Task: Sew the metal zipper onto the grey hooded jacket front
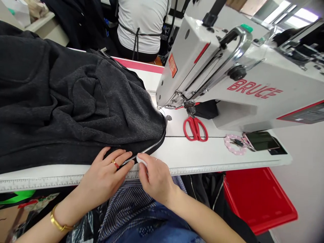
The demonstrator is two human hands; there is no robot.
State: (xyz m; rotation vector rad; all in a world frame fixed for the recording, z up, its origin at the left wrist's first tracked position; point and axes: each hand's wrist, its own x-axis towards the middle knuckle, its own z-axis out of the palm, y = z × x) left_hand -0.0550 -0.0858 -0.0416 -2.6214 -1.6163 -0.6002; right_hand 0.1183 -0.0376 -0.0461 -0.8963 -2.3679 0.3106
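A dark grey-black garment lies bunched over the sewing table, its right end under the sewing machine's needle area. A metal-toothed zipper runs along its near edge. My left hand rests on the cloth with fingers spread, fingertips at the zipper. Just right of it, my right hand is closed, with a small white piece, perhaps tailor's chalk, pinched between thumb and index finger beside the zipper. The remaining right fingers are curled and partly hidden.
The sewing machine stands at the right. Red-handled scissors, a pink beaded ring and a phone lie under its arm. A measuring tape lines the table's front edge. A red bin sits below; a person sits ahead.
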